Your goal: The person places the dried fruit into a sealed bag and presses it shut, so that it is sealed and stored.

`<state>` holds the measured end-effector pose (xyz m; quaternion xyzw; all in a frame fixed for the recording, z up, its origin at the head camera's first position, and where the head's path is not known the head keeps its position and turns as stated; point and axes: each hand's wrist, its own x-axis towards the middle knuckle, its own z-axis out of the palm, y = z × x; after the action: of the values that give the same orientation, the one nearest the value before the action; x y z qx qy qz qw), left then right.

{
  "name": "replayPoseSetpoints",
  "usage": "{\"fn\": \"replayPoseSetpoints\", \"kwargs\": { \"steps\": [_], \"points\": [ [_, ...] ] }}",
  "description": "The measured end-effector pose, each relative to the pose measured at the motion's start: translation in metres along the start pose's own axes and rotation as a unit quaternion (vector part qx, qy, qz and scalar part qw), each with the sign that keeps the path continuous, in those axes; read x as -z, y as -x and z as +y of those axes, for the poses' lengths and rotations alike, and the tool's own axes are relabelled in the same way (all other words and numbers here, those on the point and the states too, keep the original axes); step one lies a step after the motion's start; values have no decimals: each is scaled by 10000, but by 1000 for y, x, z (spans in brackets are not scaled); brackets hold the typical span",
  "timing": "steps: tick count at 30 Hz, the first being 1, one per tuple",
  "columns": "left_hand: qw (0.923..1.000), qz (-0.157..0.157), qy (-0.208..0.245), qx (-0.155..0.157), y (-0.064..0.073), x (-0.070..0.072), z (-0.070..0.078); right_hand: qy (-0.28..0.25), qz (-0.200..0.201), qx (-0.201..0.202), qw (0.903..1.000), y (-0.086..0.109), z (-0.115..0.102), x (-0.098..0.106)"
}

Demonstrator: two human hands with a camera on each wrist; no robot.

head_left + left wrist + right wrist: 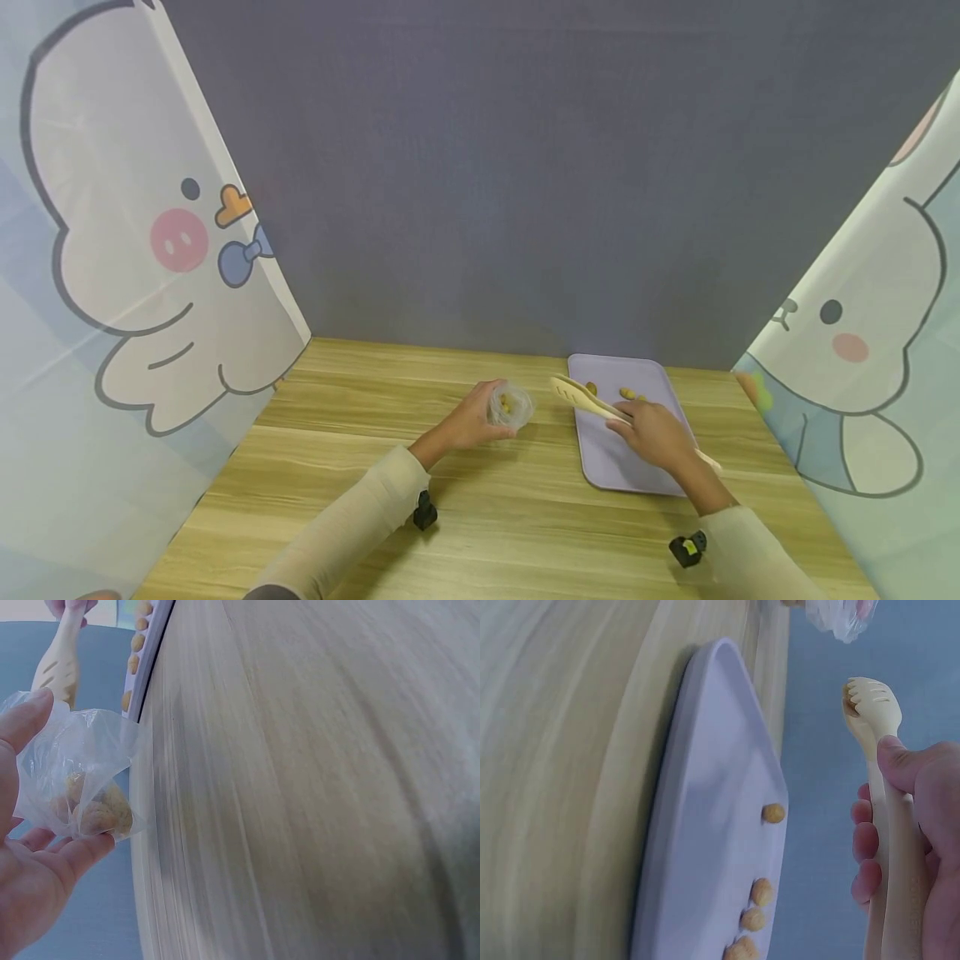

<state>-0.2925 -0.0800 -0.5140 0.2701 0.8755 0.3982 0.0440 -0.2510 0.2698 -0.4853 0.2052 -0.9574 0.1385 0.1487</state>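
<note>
My left hand (475, 417) holds a clear plastic bag (517, 407) upright, its mouth spread. In the left wrist view, several round, yellow-brown, nut-like pieces (105, 810) lie at the bottom of that bag, above the fingertips. My right hand (656, 433) grips cream-coloured tongs (581, 393) around their arms. The slotted tips are close together, pointing toward the bag but apart from it. A brown piece (850, 699) shows between the tips in the right wrist view, mostly hidden. Beneath the right hand lies a pale lilac tray (622, 462) with several similar pieces (762, 891) along its far part.
The wood-grain table (517, 533) meets a grey backdrop (465, 183) at its far edge. Cloth panels with cartoon animals stand at left and right. Black wrist devices (425, 510) sit by both sleeves.
</note>
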Motion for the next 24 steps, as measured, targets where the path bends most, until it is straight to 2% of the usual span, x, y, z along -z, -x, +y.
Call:
{"fn": "replayPoseSetpoints", "kwargs": {
  "steps": [10,18,24],
  "points": [
    [10000,50,8,-75,-2,-2,0,-107,-89,-24,9999,-8,-18,4],
    [10000,50,59,-27,-3,-3,0,-58,115,255,9996,-13,-29,2],
    [10000,34,11,14,-3,-3,0,-176,-5,218,9996,-17,-37,1]
  ]
}}
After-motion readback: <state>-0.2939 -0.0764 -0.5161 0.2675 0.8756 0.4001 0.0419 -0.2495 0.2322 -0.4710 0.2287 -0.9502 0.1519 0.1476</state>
